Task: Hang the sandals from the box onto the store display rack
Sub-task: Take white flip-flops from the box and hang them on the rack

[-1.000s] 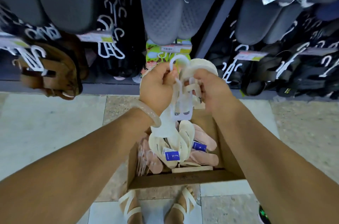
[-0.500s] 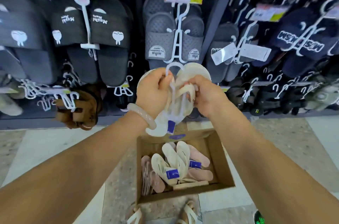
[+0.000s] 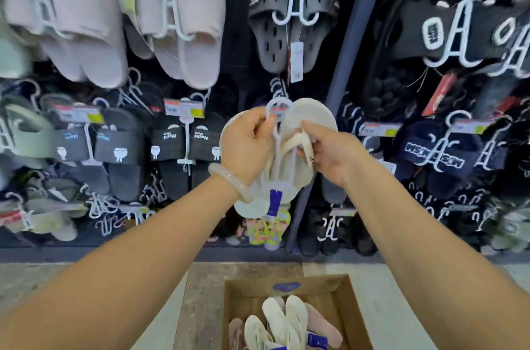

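Note:
A pair of cream sandals (image 3: 308, 120) on a white plastic hanger (image 3: 276, 108) is held up in front of the display rack (image 3: 348, 42). My left hand (image 3: 246, 143) grips the hanger just below its hook. My right hand (image 3: 329, 151) pinches the strap of the right sandal. A blue tag (image 3: 274, 202) dangles under the pair. Below, the cardboard box (image 3: 229, 309) on the floor holds more cream and pink sandals (image 3: 284, 321).
The rack is crowded with hung slippers: beige slides (image 3: 183, 19) upper left, grey clogs (image 3: 289, 11) above the held pair, black slippers (image 3: 183, 146) to the left, dark fuzzy ones (image 3: 438, 149) to the right. A grey upright post divides the rack panels.
The view has tilted up, showing higher rows of the rack. Both hands have raised the sandal pair well above the box, closer to the rack.

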`<action>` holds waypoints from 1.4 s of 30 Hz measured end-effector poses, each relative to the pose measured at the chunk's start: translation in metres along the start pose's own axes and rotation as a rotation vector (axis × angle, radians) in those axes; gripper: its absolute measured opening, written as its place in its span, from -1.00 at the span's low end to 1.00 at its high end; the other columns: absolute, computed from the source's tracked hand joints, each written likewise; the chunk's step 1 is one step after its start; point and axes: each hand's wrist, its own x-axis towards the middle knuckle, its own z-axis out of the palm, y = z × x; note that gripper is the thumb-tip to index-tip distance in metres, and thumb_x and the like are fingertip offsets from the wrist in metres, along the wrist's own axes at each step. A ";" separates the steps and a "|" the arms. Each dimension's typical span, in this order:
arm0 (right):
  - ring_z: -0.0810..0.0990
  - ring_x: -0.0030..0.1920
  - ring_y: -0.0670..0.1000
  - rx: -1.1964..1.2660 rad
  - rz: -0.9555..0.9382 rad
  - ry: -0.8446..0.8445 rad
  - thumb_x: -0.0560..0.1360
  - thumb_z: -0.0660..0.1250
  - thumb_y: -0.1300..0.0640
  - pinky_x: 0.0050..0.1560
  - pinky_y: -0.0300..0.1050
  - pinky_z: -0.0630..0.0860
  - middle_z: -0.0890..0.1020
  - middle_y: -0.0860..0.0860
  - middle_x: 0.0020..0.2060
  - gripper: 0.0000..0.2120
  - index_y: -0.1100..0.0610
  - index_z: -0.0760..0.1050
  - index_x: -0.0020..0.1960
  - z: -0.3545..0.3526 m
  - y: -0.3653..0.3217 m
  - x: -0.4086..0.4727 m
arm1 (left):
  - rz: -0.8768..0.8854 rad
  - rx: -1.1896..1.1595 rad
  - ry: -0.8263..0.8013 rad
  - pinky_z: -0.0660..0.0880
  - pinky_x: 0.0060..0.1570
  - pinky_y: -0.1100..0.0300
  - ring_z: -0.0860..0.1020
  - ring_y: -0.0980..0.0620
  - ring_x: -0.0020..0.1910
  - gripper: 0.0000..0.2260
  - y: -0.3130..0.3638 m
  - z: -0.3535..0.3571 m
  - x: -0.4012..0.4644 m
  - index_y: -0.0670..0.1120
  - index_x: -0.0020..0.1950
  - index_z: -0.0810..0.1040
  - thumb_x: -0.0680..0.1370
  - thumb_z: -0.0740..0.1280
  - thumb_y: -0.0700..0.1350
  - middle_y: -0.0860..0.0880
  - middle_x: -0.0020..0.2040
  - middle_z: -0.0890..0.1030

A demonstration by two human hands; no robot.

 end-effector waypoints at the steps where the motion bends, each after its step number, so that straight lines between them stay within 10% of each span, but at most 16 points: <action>1: 0.58 -0.34 0.00 -0.002 -0.013 -0.002 0.46 0.39 0.05 -0.40 -0.26 0.51 0.63 0.05 -0.26 -0.81 0.15 0.51 -0.25 0.000 -0.009 -0.004 | 0.023 0.003 0.010 0.46 -0.06 -0.05 0.52 -0.20 -0.14 -0.82 0.009 -0.002 0.003 -0.23 -0.11 0.56 0.58 0.23 -0.17 -0.26 -0.18 0.58; 11: 0.54 -0.47 -0.01 0.007 -0.112 -0.042 0.42 0.38 0.24 -0.41 -0.23 0.48 0.59 0.09 -0.30 -0.78 0.31 0.52 0.03 -0.004 -0.077 -0.054 | 0.058 0.018 0.182 0.36 -0.24 0.01 0.36 -0.03 -0.33 -0.76 0.088 -0.007 0.019 -0.32 -0.20 0.52 0.57 0.23 -0.18 -0.26 -0.32 0.50; 18: 0.49 -0.45 0.01 -0.020 -0.122 -0.066 0.43 0.33 0.32 -0.41 -0.22 0.45 0.54 0.15 -0.23 -0.77 0.20 0.37 -0.35 -0.021 -0.096 -0.073 | 0.030 -0.056 0.181 0.34 -0.24 -0.02 0.32 -0.01 -0.31 -0.74 0.116 0.002 0.017 -0.36 -0.21 0.47 0.57 0.22 -0.18 -0.28 -0.31 0.45; 28: 0.55 -0.51 -0.03 -0.137 -0.184 -0.004 0.45 0.34 0.24 -0.41 -0.24 0.48 0.56 0.07 -0.40 -0.81 0.25 0.51 0.05 -0.030 -0.123 -0.087 | 0.194 0.212 0.056 0.35 -0.18 0.09 0.38 -0.10 -0.28 -0.67 0.145 -0.005 0.035 -0.27 -0.33 0.48 0.50 0.20 -0.05 0.00 -0.47 0.32; 33: 0.51 -0.60 -0.05 -0.387 -0.170 -0.056 0.56 0.22 0.05 -0.51 -0.28 0.31 0.54 0.05 -0.38 -0.78 0.20 0.50 -0.03 -0.036 -0.124 -0.098 | 0.302 0.367 0.108 0.25 0.25 0.16 0.37 -0.07 0.25 -0.77 0.145 -0.008 0.031 -0.16 -0.12 0.61 0.55 0.25 -0.05 -0.02 0.14 0.50; 38: 0.40 -0.54 -0.04 -0.407 -0.110 -0.068 0.52 0.21 0.07 -0.52 -0.27 0.22 0.56 0.03 -0.42 -0.78 0.16 0.50 -0.20 -0.042 -0.112 -0.098 | 0.279 0.316 0.063 0.42 -0.01 -0.06 0.43 -0.15 -0.18 -0.68 0.134 -0.002 0.028 -0.14 -0.39 0.36 0.56 0.19 -0.08 -0.02 -0.36 0.41; 42: 0.33 -0.49 0.00 -0.392 -0.082 -0.011 0.45 0.25 0.07 -0.56 -0.29 0.20 0.55 -0.01 -0.47 -0.85 0.14 0.50 -0.19 -0.045 -0.092 -0.091 | 0.289 0.311 0.164 0.40 -0.05 -0.06 0.47 -0.23 -0.13 -0.60 0.115 0.010 0.015 0.10 -0.47 0.19 0.55 0.21 -0.10 0.07 -0.38 0.34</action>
